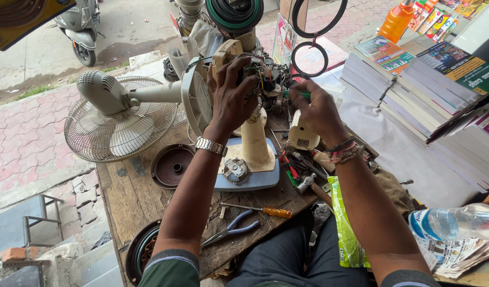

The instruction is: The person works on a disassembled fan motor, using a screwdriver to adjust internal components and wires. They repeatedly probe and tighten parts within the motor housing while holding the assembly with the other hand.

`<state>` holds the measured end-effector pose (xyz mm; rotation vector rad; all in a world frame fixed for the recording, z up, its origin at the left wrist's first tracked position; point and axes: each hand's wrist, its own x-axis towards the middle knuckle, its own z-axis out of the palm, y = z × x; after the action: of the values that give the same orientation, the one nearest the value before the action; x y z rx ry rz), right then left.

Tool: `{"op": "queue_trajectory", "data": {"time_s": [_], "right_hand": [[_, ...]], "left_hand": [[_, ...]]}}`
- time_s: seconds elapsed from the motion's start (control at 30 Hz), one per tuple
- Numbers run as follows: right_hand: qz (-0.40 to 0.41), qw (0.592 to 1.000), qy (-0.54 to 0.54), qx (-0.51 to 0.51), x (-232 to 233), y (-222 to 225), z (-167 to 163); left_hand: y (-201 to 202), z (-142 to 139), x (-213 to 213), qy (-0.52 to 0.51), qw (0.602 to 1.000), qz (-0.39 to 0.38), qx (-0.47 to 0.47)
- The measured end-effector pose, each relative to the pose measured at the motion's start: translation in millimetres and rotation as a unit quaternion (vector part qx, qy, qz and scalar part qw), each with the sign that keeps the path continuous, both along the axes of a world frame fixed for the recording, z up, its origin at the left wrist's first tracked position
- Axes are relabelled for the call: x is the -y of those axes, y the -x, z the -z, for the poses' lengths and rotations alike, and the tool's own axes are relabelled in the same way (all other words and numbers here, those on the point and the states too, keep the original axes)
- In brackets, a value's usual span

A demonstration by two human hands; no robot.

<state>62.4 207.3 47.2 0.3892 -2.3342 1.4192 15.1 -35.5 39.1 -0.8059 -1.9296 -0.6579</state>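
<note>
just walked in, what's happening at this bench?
A person is working on an opened cream table fan motor head on a worn wooden workbench. The left hand grips the motor housing; the right hand holds a green-handled tool at the exposed wiring. An orange-handled screwdriver and blue-handled pliers lie near the front edge. A detached fan with a wire guard sits to the left.

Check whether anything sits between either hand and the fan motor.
Nothing visible does: the left hand grips the fan motor, and the right hand brings a green-handled tool to it.
</note>
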Motion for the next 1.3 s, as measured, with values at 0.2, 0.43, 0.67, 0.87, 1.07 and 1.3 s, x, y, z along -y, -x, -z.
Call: {"op": "queue_trajectory", "data": {"time_s": [0.2,0.43,0.67,0.87,1.07,1.3], "right_hand": [[0.07,0.982,-0.068,-0.164,7.2,-13.8,-1.6],[0.103,0.957,-0.089,-0.255,13.8,-17.8,6.6],[0.063,0.972,-0.082,-0.213,2.1,-6.7,-0.2],[0.073,0.991,-0.072,-0.084,4.8,-11.7,-6.4],[-0.007,0.99,-0.067,-0.126,-1.5,-3.9,-4.2],[0.009,0.995,0.079,0.068,-4.1,10.1,18.1]], "left_hand": [[-2.3,-0.9,-0.9,0.002,1.0,0.0,-0.009],[-0.9,0.0,-1.1,0.0,1.0,-0.012,-0.002],[1.2,3.2,-2.2,-0.007,1.0,-0.006,-0.009],[1.6,4.0,-3.4,0.0,1.0,-0.013,-0.013],[-2.6,2.7,-3.2,-0.001,1.0,-0.01,-0.012],[-6.5,2.8,-1.4,0.005,1.0,-0.014,-0.01]]}}
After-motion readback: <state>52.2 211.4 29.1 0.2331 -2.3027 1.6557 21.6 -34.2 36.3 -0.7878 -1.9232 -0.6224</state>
